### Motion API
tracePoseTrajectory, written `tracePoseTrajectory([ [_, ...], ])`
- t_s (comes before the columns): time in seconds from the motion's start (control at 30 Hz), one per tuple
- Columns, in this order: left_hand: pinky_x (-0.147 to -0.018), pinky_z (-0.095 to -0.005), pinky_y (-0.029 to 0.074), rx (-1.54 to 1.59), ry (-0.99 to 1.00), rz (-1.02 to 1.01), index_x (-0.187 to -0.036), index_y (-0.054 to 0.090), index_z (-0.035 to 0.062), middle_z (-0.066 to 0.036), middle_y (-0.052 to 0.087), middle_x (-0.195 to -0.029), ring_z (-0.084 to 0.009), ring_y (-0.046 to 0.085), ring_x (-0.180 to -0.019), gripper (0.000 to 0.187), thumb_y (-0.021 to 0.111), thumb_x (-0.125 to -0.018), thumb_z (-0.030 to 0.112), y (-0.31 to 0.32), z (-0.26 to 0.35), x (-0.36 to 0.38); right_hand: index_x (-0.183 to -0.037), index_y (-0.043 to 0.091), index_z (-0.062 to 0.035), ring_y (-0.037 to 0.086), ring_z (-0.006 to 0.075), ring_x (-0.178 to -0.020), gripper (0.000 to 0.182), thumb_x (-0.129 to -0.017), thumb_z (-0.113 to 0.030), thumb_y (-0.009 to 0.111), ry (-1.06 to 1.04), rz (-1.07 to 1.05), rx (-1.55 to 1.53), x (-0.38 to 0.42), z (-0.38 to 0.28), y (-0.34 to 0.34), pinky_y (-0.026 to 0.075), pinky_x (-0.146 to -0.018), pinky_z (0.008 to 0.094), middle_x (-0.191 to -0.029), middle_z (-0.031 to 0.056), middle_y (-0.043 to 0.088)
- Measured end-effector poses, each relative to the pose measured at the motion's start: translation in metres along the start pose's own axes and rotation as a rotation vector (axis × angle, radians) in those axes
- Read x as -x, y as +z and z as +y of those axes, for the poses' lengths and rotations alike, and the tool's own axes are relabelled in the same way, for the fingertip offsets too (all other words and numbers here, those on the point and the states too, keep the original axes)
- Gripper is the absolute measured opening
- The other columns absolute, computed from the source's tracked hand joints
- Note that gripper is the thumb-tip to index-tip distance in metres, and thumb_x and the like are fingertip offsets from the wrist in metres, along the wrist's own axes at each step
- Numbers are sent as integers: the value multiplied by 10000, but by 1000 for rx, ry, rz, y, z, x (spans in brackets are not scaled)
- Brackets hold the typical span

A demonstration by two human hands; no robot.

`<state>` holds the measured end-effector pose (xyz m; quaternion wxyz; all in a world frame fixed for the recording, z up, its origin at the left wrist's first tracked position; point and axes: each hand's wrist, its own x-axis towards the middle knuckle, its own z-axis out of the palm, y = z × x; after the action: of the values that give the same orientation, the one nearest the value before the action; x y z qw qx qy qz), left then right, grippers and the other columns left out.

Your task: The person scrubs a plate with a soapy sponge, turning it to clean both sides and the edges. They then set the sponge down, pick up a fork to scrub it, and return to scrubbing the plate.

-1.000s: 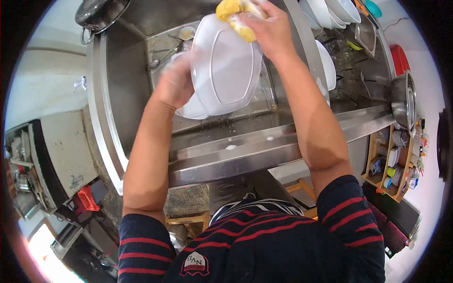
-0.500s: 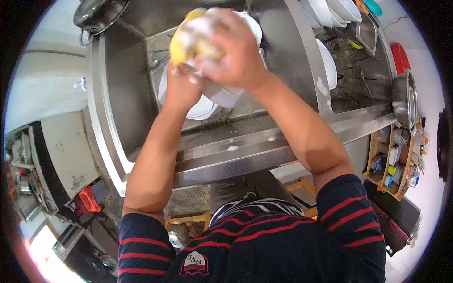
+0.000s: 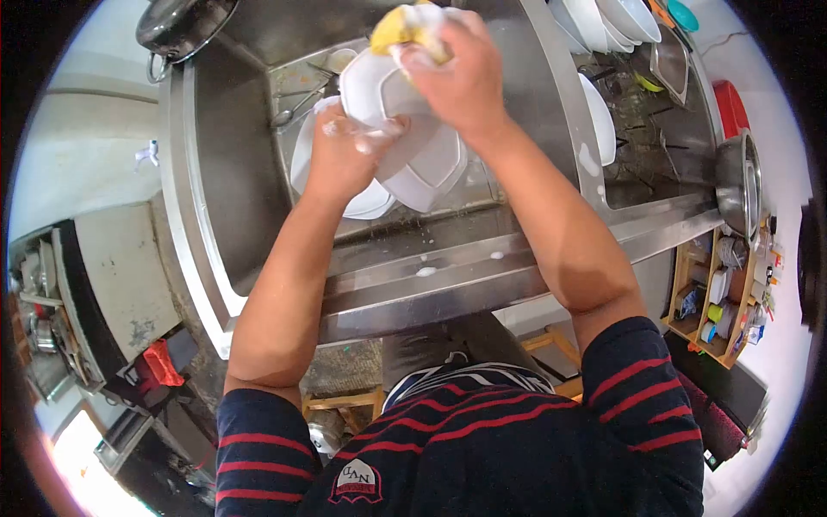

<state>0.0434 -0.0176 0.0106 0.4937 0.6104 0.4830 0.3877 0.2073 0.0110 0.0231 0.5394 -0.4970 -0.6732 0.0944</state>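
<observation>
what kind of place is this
Most likely a kitchen: there is a metal sink where the left hand holds a white dish and the right hand a soapy sponge, with bowls and a pot nearby.

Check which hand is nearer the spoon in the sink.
Left. The left hand, holding a white dish, is just right of the spoon; the right hand, holding the yellow sponge, is farther right.

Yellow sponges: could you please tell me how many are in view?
1: the yellow sponge is in the right hand, by the white dish in the left hand. Others may be hidden beneath dishes in the sink.
</observation>
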Motion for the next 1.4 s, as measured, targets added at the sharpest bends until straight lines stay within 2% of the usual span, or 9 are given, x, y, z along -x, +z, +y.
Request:
tracePoseTrajectory([
  [0.27,-619,-314,504,309,246,183,-900,686,-31,-75,689,-747,-146,618,-640,244,734,-735,142,6,-11,-3,-1027,608,-10,561,400,-974,350,-720,-157,688,-238,-135,-186,-1,-34,-5,462,-871,459,-1038,205,566],
  [0.33,-664,-311,510,22,-32,0,-954,677,-29,-83,695,-817,-165,632,-696,274,734,-738,129,-8,-4,-3,-1061,599,-18,561,391,-969,372,-723,-142,695,-207,-37,-123,0,-3,6,468,-846,450,-1038,201,563],
  [0.4,-691,-307,512,118,-64,32,-990,666,-37,-92,699,-876,-175,640,-734,311,738,-732,120,-11,0,-3,-1085,593,-16,561,385,-972,381,-727,-110,687,220,-87,-41,-2,-1,-4,470,-831,440,-1039,205,557],
  [0.6,-749,-358,536,591,-148,463,-1036,615,-85,-155,675,-924,-254,661,-804,355,723,-704,-21,-24,-2,-15,-1042,627,-74,595,337,-945,421,-660,-203,747,51,-192,-84,12,18,0,488,-828,406,-1028,135,590],
  [0.77,-807,-385,534,702,-102,481,-1068,593,-89,-160,665,-973,-281,658,-846,353,691,-730,-64,-37,-7,-21,-1002,626,-93,596,333,-896,394,-652,-222,751,0,-335,-40,16,15,0,499,-768,409,-1009,123,577],
  [0.93,-794,-365,528,539,-177,241,-1088,601,-79,-139,666,-969,-241,657,-828,349,696,-770,27,-16,3,-10,-1066,585,18,562,400,-986,364,-728,-80,678,-30,-107,10,3,-2,-2,465,-840,446,-1052,222,554],
  [1.13,-780,-396,540,694,-201,358,-1161,560,-59,-160,640,-1038,-251,653,-862,418,654,-916,265,-24,1,-16,-1000,648,-51,590,343,-985,390,-636,-151,749,-344,-341,-138,14,-6,4,489,-858,393,-1116,148,577],
  [1.27,-866,-422,523,757,-231,389,-1228,501,-58,-177,593,-1149,-275,614,-1038,465,635,-922,265,-26,3,-17,-974,658,-48,602,335,-982,372,-632,-151,762,-222,-427,-46,11,7,-8,501,-840,387,-1146,164,581],
  [1.4,-760,-335,488,346,-207,212,-1103,591,-87,-144,617,-1055,-186,592,-778,498,649,-912,369,-18,-10,-16,-961,672,-44,612,326,-962,354,-648,-163,788,-60,-148,77,5,8,-1,504,-830,379,-1133,163,590],
])
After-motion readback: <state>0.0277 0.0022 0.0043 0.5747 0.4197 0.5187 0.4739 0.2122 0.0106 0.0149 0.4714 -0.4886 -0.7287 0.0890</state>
